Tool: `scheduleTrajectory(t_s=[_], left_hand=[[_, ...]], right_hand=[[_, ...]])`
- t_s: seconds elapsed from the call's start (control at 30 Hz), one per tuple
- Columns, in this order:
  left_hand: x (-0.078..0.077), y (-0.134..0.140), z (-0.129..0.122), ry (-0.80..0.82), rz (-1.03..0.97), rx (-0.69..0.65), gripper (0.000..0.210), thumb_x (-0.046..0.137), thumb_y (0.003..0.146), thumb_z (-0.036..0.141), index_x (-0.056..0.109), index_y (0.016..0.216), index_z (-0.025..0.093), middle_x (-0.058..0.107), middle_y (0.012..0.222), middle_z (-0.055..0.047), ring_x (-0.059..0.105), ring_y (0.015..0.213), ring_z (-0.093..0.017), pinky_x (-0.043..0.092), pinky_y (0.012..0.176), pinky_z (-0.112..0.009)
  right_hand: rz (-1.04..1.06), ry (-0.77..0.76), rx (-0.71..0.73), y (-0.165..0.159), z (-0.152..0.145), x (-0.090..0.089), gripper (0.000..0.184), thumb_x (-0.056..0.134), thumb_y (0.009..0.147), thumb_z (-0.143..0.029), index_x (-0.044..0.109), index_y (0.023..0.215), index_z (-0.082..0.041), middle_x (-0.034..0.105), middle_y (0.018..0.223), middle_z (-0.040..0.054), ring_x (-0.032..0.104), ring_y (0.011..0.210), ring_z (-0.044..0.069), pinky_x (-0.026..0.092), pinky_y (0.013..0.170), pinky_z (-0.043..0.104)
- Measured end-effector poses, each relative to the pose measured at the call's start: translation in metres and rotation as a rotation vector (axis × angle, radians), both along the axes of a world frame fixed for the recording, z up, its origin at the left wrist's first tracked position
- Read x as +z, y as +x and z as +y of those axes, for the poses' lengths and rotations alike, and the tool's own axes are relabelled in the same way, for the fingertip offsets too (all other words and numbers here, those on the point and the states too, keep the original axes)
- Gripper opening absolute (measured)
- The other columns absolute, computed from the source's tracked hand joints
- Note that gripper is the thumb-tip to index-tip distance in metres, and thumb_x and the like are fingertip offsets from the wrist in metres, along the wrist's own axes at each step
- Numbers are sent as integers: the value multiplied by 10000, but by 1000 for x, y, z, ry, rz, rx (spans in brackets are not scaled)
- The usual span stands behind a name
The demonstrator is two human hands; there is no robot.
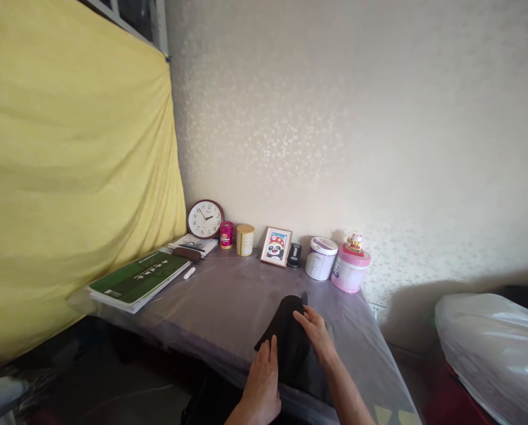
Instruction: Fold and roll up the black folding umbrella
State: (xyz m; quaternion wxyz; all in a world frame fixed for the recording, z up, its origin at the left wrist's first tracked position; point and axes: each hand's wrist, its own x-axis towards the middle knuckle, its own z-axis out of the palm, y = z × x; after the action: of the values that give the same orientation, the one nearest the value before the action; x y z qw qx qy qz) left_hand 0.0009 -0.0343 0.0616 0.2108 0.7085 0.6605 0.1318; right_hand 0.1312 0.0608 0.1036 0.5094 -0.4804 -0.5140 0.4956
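Note:
A black, soft-looking piece of material [289,348], perhaps cloth or a pouch, is held up over the near edge of the table, its top edge curved. I cannot make out its exact kind. My right hand [316,332] grips its upper right edge, with the thumb on the near face and the fingers at the side. My left hand [263,378] is at its lower left, fingers straight and close together against the near face. The lower part of the material falls into shadow below my hands.
On the table [220,301], a green book [142,276] lies left. Along the wall stand a clock [205,219], a pink can [226,235], a yellow-lidded can [245,241], a framed panda picture [276,247], a purple-white tub [321,260] and a pink-lidded tub [350,270]. A plastic-covered bundle [494,336] sits right.

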Motion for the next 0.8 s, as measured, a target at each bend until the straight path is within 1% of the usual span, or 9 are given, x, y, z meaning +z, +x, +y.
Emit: scheduleTrajectory(t_s=[0.1, 0.17, 0.27, 0.37, 0.5, 0.6, 0.63, 0.7, 0.8], left_hand=[[-6, 0, 3, 7, -9, -1, 965, 497, 557, -27, 36, 1395, 99, 179, 1476, -171, 207, 1349, -256, 228, 1091, -344], [-11, -1, 5, 11, -18, -5, 942, 504, 572, 4, 57, 1395, 96, 180, 1476, -170, 200, 1351, -261, 218, 1094, -357], [-19, -3, 7, 13, -28, -12, 886, 512, 579, 47, 150, 1387, 77, 191, 1472, -172, 210, 1346, -280, 223, 1091, -384], [-25, -5, 10, 18, -34, -20, 856, 515, 579, 68, 200, 1375, 58, 199, 1470, -167, 215, 1345, -275, 223, 1094, -375], [-28, -11, 11, -4, -36, -46, 815, 496, 615, 90, 197, 1370, 22, 230, 1458, -173, 227, 1344, -249, 228, 1095, -336], [-31, -20, 5, -29, -35, -61, 798, 490, 623, 106, 206, 1360, -10, 277, 1434, -195, 281, 1323, -253, 278, 1073, -323], [-31, -23, 2, -32, -35, -66, 797, 493, 625, 115, 212, 1362, -2, 290, 1430, -190, 304, 1313, -248, 296, 1062, -312], [-30, -28, -3, 68, -30, -13, 738, 474, 664, 144, 256, 1366, 67, 325, 1423, -155, 344, 1292, -239, 324, 1047, -322], [-24, -29, -2, 214, 1, 3, 675, 463, 672, 134, 349, 1337, 172, 344, 1424, -94, 322, 1304, -242, 295, 1070, -366]], right_hand=[[80, -49, 111, -20, 10, -5, 496, 718, 544, -502, 635, 906, -172, 678, 683, 35, 656, 668, 224, 520, 619, 318], [66, -57, 125, -29, 17, -11, 488, 716, 545, -493, 624, 894, -164, 673, 670, 33, 655, 653, 218, 520, 617, 314], [-93, -63, 81, -36, 27, -22, 470, 678, 602, -447, 595, 953, -144, 670, 702, 32, 652, 667, 207, 517, 588, 294], [-290, -106, 38, -40, 36, -31, 464, 638, 640, -402, 572, 1009, -128, 645, 679, 15, 641, 651, 200, 501, 494, 266], [-383, -139, 45, -41, 43, -36, 408, 637, 639, -330, 574, 998, -147, 621, 673, -4, 630, 654, 191, 495, 452, 247], [-432, -137, 55, -42, 44, -38, 397, 630, 639, -289, 567, 1004, -144, 604, 664, -12, 619, 656, 185, 498, 460, 248], [-454, -126, 67, -43, 44, -39, 400, 620, 648, -287, 562, 1014, -140, 597, 650, -17, 614, 652, 182, 497, 466, 248], [-515, -95, 109, -44, 44, -40, 404, 591, 677, -295, 550, 1045, -135, 588, 619, -29, 607, 631, 173, 492, 479, 247], [-633, -39, 152, -48, 42, -36, 389, 556, 717, -293, 544, 1076, -140, 614, 611, -31, 612, 619, 161, 478, 521, 245]])
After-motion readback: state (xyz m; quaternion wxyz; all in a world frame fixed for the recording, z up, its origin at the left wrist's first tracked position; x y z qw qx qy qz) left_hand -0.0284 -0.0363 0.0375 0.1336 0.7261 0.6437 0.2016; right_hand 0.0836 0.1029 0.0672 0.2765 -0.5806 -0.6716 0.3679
